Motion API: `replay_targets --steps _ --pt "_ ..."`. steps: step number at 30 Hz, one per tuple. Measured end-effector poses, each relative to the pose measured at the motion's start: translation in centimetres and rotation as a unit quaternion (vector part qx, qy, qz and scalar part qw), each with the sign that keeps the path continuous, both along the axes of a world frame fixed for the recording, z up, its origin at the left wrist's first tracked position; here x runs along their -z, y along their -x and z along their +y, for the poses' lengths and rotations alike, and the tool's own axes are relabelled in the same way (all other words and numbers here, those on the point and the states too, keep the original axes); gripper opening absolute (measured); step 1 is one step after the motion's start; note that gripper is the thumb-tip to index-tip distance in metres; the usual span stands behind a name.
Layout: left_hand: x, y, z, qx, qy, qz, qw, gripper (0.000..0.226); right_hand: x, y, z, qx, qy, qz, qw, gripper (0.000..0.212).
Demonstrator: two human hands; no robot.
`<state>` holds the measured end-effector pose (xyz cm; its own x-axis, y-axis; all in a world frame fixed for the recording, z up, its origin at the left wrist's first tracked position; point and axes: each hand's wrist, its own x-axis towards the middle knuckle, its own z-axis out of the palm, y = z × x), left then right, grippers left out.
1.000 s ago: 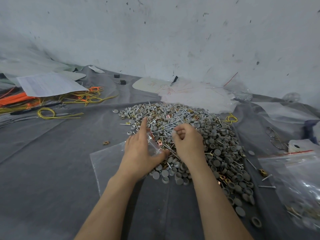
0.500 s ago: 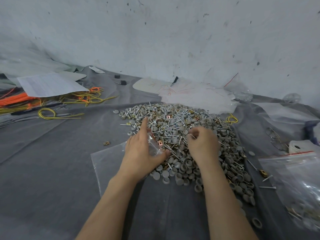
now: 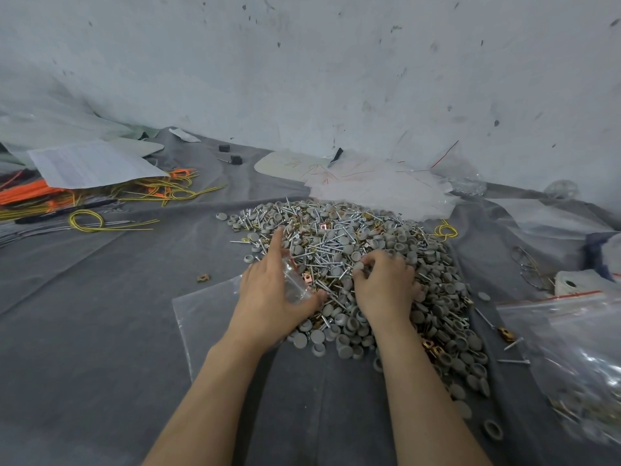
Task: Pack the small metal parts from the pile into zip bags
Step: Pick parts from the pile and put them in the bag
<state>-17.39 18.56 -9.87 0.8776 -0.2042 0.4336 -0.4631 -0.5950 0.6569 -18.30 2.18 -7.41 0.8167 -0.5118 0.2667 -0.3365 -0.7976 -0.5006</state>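
The pile of small metal parts [image 3: 356, 237] lies at the centre of the grey cloth [image 3: 100, 331]. It is a mix of screws, grey round caps and brass-coloured clips, spread toward the near right. A few strays lie apart from it on the cloth.

1 clear zip bag [image 3: 208, 317] lies flat on the cloth just left of the pile, with its mouth turned toward the parts. This placement probably keeps the travel from pile to bag short.

The left hand [image 3: 268, 297] grips the bunched mouth of this bag between thumb and fingers at the pile's left edge. The index finger points away toward the far side. The grip appears intended to hold the opening up and apart so that parts can drop in.

The right hand [image 3: 383, 287] rests on top of the pile, fingers curled down into the parts. Whether they have closed on any part cannot be told, because the fingertips are hidden among the pieces. The current step is judged to be gathering parts for transfer.

A second zip bag [image 3: 578, 358], already holding parts, lies at the near right, well apart from both hands. A heap of empty bags [image 3: 379, 190] sits just beyond the pile. Yellow wires [image 3: 87, 220] lie at the far left.
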Motion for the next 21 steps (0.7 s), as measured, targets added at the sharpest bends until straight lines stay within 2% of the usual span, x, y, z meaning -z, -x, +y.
replay_targets --steps 4,6,8,10,14,17,19,21 --pt "-0.1 0.1 0.0 0.000 0.001 0.003 1.000 0.113 -0.1 -0.2 0.1 -0.035 -0.041 -0.133 0.990 0.010" --pt "-0.1 0.1 -0.1 0.000 0.003 0.001 1.000 0.114 -0.4 -0.3 0.3 -0.085 -0.114 -0.206 0.968 0.013" --pt "-0.2 0.2 -0.1 0.000 0.003 0.000 1.000 0.114 -0.7 -0.2 0.8 -0.132 -0.185 -0.230 0.946 0.013" --pt "-0.2 0.2 -0.1 0.000 0.004 0.002 1.000 0.114 -0.8 -0.1 1.4 -0.176 -0.216 -0.210 0.937 0.010" --pt "-0.4 0.3 -0.1 0.001 0.001 -0.006 1.000 0.112 -1.1 0.1 2.9 -0.283 -0.209 -0.128 0.927 0.007" --pt "-0.3 0.3 -0.2 0.001 0.001 -0.012 1.000 0.107 -1.3 0.4 3.5 -0.353 -0.220 -0.070 0.907 0.013" --pt "-0.3 0.2 -0.2 0.001 0.003 -0.013 1.000 0.108 -1.4 0.4 3.3 -0.337 -0.205 -0.078 0.915 0.017" --pt "-0.3 0.2 -0.1 0.000 0.004 -0.008 1.000 0.111 -1.7 0.4 2.5 -0.260 -0.140 -0.104 0.950 0.018"
